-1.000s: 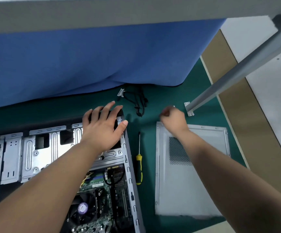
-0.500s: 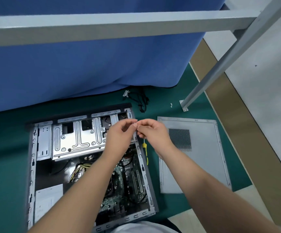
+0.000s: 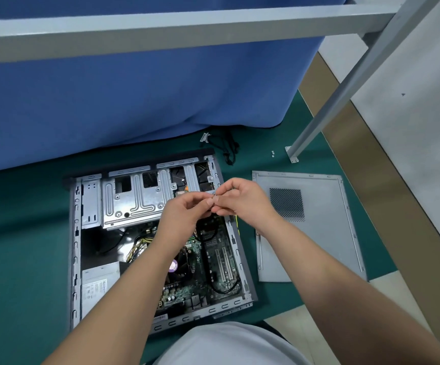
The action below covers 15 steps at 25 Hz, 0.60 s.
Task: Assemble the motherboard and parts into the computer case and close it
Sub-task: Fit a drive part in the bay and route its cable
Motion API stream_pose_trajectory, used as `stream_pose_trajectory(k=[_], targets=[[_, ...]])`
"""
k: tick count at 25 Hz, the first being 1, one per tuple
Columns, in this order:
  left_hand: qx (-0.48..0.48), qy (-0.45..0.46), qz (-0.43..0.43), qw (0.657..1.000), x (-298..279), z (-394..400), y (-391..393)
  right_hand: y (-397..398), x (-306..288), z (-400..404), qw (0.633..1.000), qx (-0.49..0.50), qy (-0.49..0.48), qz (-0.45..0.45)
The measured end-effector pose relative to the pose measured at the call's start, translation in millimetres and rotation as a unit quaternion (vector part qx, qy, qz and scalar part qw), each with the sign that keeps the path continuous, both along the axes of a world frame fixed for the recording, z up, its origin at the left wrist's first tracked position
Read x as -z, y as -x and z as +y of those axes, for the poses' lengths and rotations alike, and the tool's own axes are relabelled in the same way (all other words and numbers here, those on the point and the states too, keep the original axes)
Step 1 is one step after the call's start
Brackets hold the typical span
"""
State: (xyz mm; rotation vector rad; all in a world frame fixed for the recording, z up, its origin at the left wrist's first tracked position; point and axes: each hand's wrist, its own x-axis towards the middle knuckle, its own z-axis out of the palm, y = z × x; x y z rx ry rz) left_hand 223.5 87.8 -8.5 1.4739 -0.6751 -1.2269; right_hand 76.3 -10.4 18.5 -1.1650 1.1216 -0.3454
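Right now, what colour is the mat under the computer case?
Dark green mat, seen in the head view.

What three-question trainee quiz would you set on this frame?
1. True or false: the side panel is fitted on the computer case.
2. The two loose screws lie: A) inside the case B) on the mat near the frame's foot C) on the panel?
3. Where do the left hand and right hand meet?

Key: 1 false; 2 B; 3 fingertips together over the open case, pinching something too small to identify.
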Motion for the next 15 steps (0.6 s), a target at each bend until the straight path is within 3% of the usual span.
stream_pose_trajectory(k=[7,9,11,13,15], targets=[[-0.026,-0.045,-0.07,0.996,4.2,-7.3,4.9,-7.4,9.0,-3.1,0.998,-0.028,0.035,0.053],[-0.024,-0.064,-0.078,0.995,5.5,-11.6,2.3,-4.3,10.5,-11.7,0.997,-0.055,0.038,0.036],[-0.046,-0.064,-0.068,0.995,5.7,-18.7,-3.5,3.2,15.6,-29.8,0.998,-0.015,0.051,0.021],[-0.075,-0.06,-0.075,0.993,5.8,-27.0,-11.4,15.5,28.2,-46.8,0.995,0.04,0.068,0.069],[-0.08,-0.066,-0.114,0.988,7.2,-32.6,-18.1,28.8,50.8,-52.9,0.978,0.017,0.08,0.193]])
